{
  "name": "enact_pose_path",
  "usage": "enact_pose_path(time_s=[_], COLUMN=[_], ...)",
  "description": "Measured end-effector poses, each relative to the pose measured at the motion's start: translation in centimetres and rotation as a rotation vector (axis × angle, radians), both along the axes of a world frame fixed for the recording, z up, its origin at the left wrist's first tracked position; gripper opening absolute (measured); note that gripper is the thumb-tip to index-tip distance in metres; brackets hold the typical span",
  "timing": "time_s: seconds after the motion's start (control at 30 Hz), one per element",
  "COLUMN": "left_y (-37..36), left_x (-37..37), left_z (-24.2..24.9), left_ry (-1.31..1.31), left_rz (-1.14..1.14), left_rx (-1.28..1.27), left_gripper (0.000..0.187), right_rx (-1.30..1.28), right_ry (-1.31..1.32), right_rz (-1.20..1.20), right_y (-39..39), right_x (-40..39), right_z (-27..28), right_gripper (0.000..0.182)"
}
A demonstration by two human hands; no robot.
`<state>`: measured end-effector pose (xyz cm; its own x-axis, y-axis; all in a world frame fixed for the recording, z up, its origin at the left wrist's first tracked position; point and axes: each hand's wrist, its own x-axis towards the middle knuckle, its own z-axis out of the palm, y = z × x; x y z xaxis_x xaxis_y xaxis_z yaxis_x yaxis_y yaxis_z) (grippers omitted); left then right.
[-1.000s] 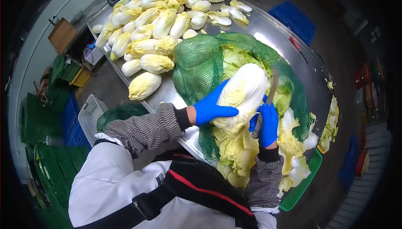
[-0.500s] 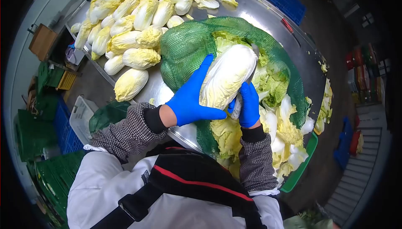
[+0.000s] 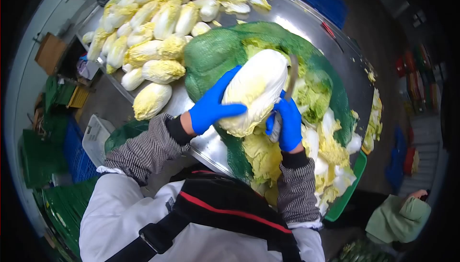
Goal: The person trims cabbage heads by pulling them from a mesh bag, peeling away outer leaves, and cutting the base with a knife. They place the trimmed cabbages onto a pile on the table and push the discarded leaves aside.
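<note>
My left hand [image 3: 211,106], in a blue glove, grips a pale napa cabbage [image 3: 256,87] from its left side, thumb across the lower leaves. The cabbage is tilted, its white base up and to the right. In my right hand [image 3: 290,127], gloved too, is a knife [image 3: 293,77] with a curved blade pointing up beside the cabbage. Under both hands lies a green mesh bag [image 3: 213,58], opened over leafy green cabbage [image 3: 314,92]. Loose yellow and white leaves [image 3: 261,154] lie close below the hands.
Trimmed cabbages [image 3: 165,20] are piled at the back left of the metal table [image 3: 211,144]. A red-handled tool [image 3: 328,29] rests near the right edge. A green crate [image 3: 352,180] with leaves stands at front right. A person in a light green top [image 3: 397,219] is at lower right.
The cabbage has shifted slightly left and down in my left hand. The knife has come away from its base, showing more blade. A person has come into view at lower right.
</note>
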<state>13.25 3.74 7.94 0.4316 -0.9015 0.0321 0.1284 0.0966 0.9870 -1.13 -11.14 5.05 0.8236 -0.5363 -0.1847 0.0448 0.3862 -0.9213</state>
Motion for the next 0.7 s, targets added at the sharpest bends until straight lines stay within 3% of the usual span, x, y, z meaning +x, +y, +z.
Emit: enact_pose_path(time_s=[0.03,0.1,0.17,0.23,0.27,0.33,0.5,0.53,0.57,0.6,0.63,0.67,0.7], left_y=[0.1,0.4,0.6,1.0,1.4,2.1,3.4,4.2,5.1,4.9,3.6,2.7,2.2], left_x=[1.0,3.4,8.0,13.7,15.4,21.9,30.8,33.4,36.7,37.0,34.6,31.7,36.1], left_z=[0.5,0.9,0.4,-0.5,0.8,-0.9,-3.1,-5.6,-9.1,-8.5,-5.1,-3.6,-7.2], left_ry=[0.283,0.587,0.464,0.519,0.533,0.543,0.66,0.626,0.039,0.384,0.502,0.213,0.026], left_rz=[-0.044,-0.005,0.141,0.27,0.416,0.556,0.664,0.52,0.485,0.705,0.799,0.749,0.735], left_rx=[-0.093,-0.194,-0.24,-0.283,-0.177,-0.091,-0.165,-0.216,-0.052,0.042,0.196,0.251,0.242], left_gripper=[0.075,0.066,0.056,0.048,0.046,0.043,0.042,0.049,0.058,0.057,0.05,0.053,0.059], right_rx=[0.004,-0.079,-0.124,-0.152,-0.154,-0.158,-0.187,-0.275,-0.359,-0.513,-0.601,-0.664,-0.729], right_ry=[0.002,0.022,0.069,0.115,0.132,0.194,0.288,0.294,0.306,0.382,0.41,0.416,0.42], right_rz=[-0.005,0.024,-0.009,-0.026,-0.035,-0.034,-0.075,-0.08,-0.097,-0.157,-0.143,-0.095,-0.045], right_y=[0.1,-0.6,-0.5,0.1,0.5,1.5,3.3,3.8,4.3,4.8,5.6,6.5,7.4], right_x=[-0.1,-0.9,-2.1,-3.4,-4.2,-5.6,-7.7,-8.1,-8.8,-9.5,-9.9,-10.3,-10.9], right_z=[0.7,0.0,-0.1,-0.3,-0.8,-1.4,-2.2,-2.2,-2.3,-3.3,-2.8,-2.3,-2.0], right_gripper=[0.04,0.041,0.04,0.038,0.037,0.038,0.039,0.039,0.039,0.041,0.042,0.042,0.043])
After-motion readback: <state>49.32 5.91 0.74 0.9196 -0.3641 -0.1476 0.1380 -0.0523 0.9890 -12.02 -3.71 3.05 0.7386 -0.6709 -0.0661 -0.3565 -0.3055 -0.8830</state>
